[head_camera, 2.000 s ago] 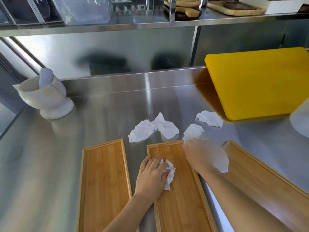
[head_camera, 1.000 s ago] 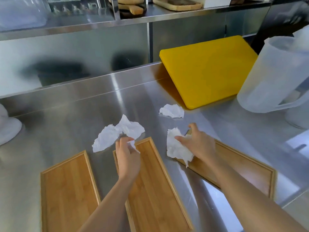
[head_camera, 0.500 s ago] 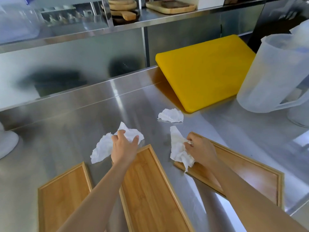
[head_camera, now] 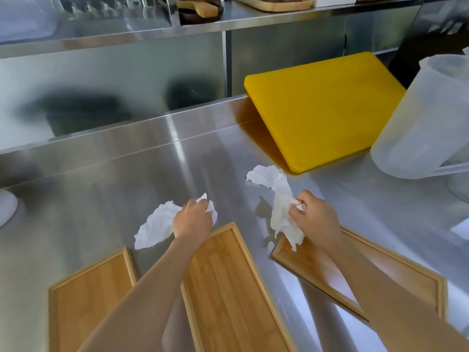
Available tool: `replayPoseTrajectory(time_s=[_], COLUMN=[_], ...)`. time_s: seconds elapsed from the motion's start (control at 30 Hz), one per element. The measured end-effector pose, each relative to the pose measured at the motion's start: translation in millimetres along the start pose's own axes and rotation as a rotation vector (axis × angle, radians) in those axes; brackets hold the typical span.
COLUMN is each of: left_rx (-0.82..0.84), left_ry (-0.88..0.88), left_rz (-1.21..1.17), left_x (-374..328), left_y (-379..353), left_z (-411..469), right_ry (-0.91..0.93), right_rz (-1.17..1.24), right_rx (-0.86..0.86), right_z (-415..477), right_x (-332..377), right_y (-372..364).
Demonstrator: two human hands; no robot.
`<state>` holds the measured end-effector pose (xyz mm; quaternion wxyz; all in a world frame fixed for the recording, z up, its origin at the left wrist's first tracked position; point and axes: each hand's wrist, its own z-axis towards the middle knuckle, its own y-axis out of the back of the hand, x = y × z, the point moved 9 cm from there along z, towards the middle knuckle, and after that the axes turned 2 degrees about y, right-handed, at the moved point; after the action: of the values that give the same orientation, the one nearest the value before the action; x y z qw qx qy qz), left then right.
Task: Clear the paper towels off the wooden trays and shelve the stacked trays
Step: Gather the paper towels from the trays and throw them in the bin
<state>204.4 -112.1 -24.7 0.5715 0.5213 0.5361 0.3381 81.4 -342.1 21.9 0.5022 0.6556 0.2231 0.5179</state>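
Three wooden trays lie side by side on the steel counter: a left tray (head_camera: pixel 86 295), a middle tray (head_camera: pixel 228 288) and a right tray (head_camera: pixel 396 273). My left hand (head_camera: pixel 194 219) is closed on a small white paper towel and rests on a crumpled towel (head_camera: pixel 154 227) lying on the counter beyond the middle tray. My right hand (head_camera: pixel 316 219) grips a long white paper towel (head_camera: pixel 281 219) lifted over the far end of the right tray. One more crumpled towel (head_camera: pixel 264 175) lies on the counter behind it.
A yellow cutting board (head_camera: pixel 322 107) leans at the back right. A translucent plastic pitcher (head_camera: pixel 426 123) stands at the far right. A white mortar (head_camera: pixel 6 207) shows at the left edge. The steel shelf (head_camera: pixel 228 21) above holds wooden boards.
The view shifted right. My left hand carried its small towel off the middle tray onto the towels on the counter. My right hand lifted its towel off the right tray.
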Motion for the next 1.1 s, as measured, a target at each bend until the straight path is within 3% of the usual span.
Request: replayPoseTrajectory(time_s=[0.23, 0.37, 0.5, 0.67, 0.83, 1.1], left_rx=[-0.139, -0.208, -0.282, -0.161, -0.027, 0.104], left_ry=[0.07, 0.14, 0.237, 0.398, 0.334, 0.271], left_rz=[-0.468, -0.678, -0.584, -0.459, -0.305, 0.002], left_x=[15, 45, 82, 121, 117, 100], left_y=[53, 80, 95, 72, 45, 18], left_z=[-4, -4, -6, -3, 0, -6], right_ry=[-0.07, -0.099, -0.074, -0.103, -0.085, -0.085], right_rz=[0.182, 0.241, 0.226, 0.096, -0.143, -0.244], right_rx=[-0.154, -0.116, -0.088, -0.028, 0.055, 0.205], right_z=[22, 40, 57, 75, 88, 91], right_x=[12, 13, 13, 15, 16, 10], right_y=[1, -1, -3, -14, -29, -54])
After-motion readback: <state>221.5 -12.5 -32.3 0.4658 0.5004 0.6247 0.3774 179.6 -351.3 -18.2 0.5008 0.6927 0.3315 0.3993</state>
